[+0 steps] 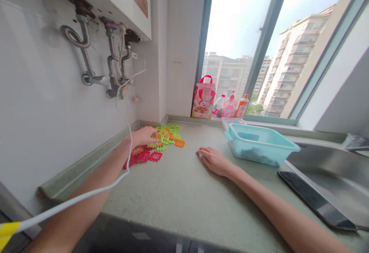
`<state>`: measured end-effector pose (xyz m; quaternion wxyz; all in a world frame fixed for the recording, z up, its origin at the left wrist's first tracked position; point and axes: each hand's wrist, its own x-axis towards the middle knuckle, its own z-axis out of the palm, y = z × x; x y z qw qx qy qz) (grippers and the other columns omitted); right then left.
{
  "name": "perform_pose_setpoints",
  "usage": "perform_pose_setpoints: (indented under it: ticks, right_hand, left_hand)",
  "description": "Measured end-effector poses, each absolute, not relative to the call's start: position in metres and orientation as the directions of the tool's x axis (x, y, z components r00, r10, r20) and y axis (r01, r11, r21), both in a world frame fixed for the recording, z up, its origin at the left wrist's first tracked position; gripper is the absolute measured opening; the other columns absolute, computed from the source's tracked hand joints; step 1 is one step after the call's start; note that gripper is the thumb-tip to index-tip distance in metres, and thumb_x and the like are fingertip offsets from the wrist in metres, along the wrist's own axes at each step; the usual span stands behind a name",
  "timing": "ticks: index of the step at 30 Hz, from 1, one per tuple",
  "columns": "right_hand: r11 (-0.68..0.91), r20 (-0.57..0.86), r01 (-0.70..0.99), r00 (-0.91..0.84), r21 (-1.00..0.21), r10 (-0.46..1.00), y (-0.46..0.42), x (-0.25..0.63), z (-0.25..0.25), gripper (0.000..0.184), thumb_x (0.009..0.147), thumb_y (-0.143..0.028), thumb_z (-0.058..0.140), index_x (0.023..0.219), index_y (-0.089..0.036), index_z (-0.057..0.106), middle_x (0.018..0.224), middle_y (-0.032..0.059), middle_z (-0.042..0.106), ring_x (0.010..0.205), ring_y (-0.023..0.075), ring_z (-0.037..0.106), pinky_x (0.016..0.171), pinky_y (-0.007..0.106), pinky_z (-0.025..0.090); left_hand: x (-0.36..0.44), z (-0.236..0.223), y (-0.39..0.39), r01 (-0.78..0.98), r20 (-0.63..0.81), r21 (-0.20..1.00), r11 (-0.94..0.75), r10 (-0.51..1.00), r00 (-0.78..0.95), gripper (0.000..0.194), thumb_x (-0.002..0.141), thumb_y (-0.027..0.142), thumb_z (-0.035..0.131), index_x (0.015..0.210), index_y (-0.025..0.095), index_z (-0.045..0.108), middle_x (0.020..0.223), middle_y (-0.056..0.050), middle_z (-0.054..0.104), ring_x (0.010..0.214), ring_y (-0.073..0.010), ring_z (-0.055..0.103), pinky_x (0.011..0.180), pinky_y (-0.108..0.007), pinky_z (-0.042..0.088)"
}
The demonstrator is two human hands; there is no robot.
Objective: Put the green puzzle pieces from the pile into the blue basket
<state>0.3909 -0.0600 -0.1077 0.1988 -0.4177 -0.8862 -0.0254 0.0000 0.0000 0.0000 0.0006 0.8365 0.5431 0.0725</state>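
Observation:
My left hand [145, 136] is at the heap of flat plastic interlocking pieces in the counter's back left corner, its fingers curled down among them. Green pieces [167, 139] lie by its fingertips, with orange ones mixed in. Red pieces [148, 156] spread below the wrist, and a single orange piece [180, 143] sits at the heap's right edge. Whether the fingers pinch a piece is too small to make out. My right hand [215, 160] rests palm down on the counter [178, 191], fingers stretched out, holding nothing. It is left of the light blue plastic bin [259, 153].
A white cable [123, 176] hangs across my left forearm. A black phone [314, 199] lies beside the steel sink [331, 172]. On the sill stand a pink bag [203, 101], a pump bottle [230, 107] and an orange bottle [242, 107]. Pipes [85, 49] run down the left wall.

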Motion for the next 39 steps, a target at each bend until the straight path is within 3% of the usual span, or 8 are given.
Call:
perform_pose_setpoints:
  ticks: [3, 6, 11, 15, 21, 27, 32, 39]
  right_hand:
    - [0.654, 0.386, 0.746, -0.571, -0.126, 0.725, -0.06, 0.391, -0.108, 0.038, 0.105, -0.025, 0.045, 0.136, -0.021, 0.066, 0.141, 0.0142, 0.066, 0.13, 0.029, 0.061, 0.112, 0.048, 0.048]
    - [0.657, 0.388, 0.743, -0.573, -0.125, 0.722, -0.061, 0.391, -0.107, 0.038, 0.104, -0.025, 0.045, 0.136, -0.02, 0.066, 0.139, 0.0143, 0.067, 0.128, 0.0288, 0.062, 0.112, 0.048, 0.048]
    - [0.65, 0.375, 0.751, -0.573, -0.115, 0.729, -0.061, 0.39, -0.106, 0.038, 0.104, -0.023, 0.045, 0.136, -0.019, 0.066, 0.14, 0.0144, 0.067, 0.128, 0.0295, 0.062, 0.112, 0.048, 0.048]
    - [0.65, 0.387, 0.751, -0.568, -0.116, 0.726, -0.06, 0.39, -0.107, 0.038, 0.104, -0.022, 0.046, 0.136, -0.02, 0.066, 0.139, 0.0143, 0.067, 0.128, 0.028, 0.062, 0.112, 0.046, 0.048]
    - [0.647, 0.384, 0.756, -0.57, -0.102, 0.726, -0.06, 0.39, -0.108, 0.039, 0.104, -0.023, 0.045, 0.136, -0.02, 0.066, 0.139, 0.014, 0.068, 0.128, 0.0282, 0.062, 0.111, 0.047, 0.049]
    - [0.653, 0.383, 0.749, -0.575, -0.109, 0.723, -0.062, 0.39, -0.106, 0.039, 0.104, -0.023, 0.045, 0.136, -0.019, 0.066, 0.14, 0.0142, 0.067, 0.129, 0.0282, 0.062, 0.113, 0.047, 0.048]
    - [0.64, 0.36, 0.761, -0.57, -0.106, 0.738, -0.064, 0.389, -0.103, 0.039, 0.105, -0.023, 0.045, 0.138, -0.019, 0.065, 0.141, 0.0143, 0.066, 0.131, 0.0284, 0.061, 0.113, 0.048, 0.047]
    - [0.649, 0.361, 0.753, -0.58, -0.103, 0.73, -0.064, 0.389, -0.101, 0.038, 0.104, -0.022, 0.045, 0.136, -0.018, 0.066, 0.14, 0.0143, 0.067, 0.129, 0.029, 0.062, 0.112, 0.048, 0.049]
  left_hand:
    - [0.006, -0.007, 0.008, 0.82, 0.289, 0.294, -0.491, 0.863, 0.413, 0.035, 0.087, 0.048, 0.064, 0.103, 0.019, 0.078, 0.094, -0.005, 0.078, 0.086, -0.0215, 0.07, 0.076, -0.028, 0.05]
    - [0.02, -0.027, 0.016, 0.772, 0.399, 0.375, -0.512, 0.842, 0.365, 0.04, 0.093, 0.05, 0.058, 0.113, 0.021, 0.078, 0.102, -0.004, 0.079, 0.088, -0.0213, 0.071, 0.081, -0.029, 0.052]
    - [0.032, -0.056, 0.025, 0.845, 0.412, 0.157, -0.511, 0.812, 0.414, 0.038, 0.095, 0.047, 0.062, 0.117, 0.021, 0.077, 0.122, -0.008, 0.077, 0.112, -0.0264, 0.069, 0.102, -0.035, 0.049]
    - [0.028, -0.05, 0.022, 0.851, 0.375, 0.026, -0.524, 0.795, 0.477, 0.044, 0.102, 0.053, 0.052, 0.122, 0.023, 0.076, 0.128, -0.009, 0.074, 0.119, -0.027, 0.066, 0.109, -0.038, 0.045]
    - [0.026, -0.037, 0.011, 0.815, 0.271, -0.078, -0.575, 0.774, 0.572, 0.058, 0.083, 0.067, 0.072, 0.126, 0.028, 0.075, 0.131, -0.008, 0.072, 0.122, -0.0308, 0.064, 0.109, -0.04, 0.044]
    - [0.029, -0.04, 0.011, 0.816, 0.285, -0.102, -0.569, 0.77, 0.572, 0.058, 0.082, 0.063, 0.072, 0.126, 0.024, 0.074, 0.128, -0.01, 0.074, 0.118, -0.0324, 0.066, 0.104, -0.042, 0.045]
    - [0.037, -0.037, 0.002, 0.785, 0.258, -0.095, -0.612, 0.746, 0.613, 0.05, 0.078, 0.064, 0.074, 0.11, 0.025, 0.078, 0.108, -0.008, 0.077, 0.106, -0.0312, 0.068, 0.1, -0.042, 0.045]
    - [0.062, -0.038, -0.023, 0.731, 0.205, 0.03, -0.681, 0.72, 0.663, 0.05, 0.078, 0.063, 0.077, 0.109, 0.023, 0.079, 0.105, -0.008, 0.077, 0.106, -0.0305, 0.067, 0.098, -0.039, 0.045]
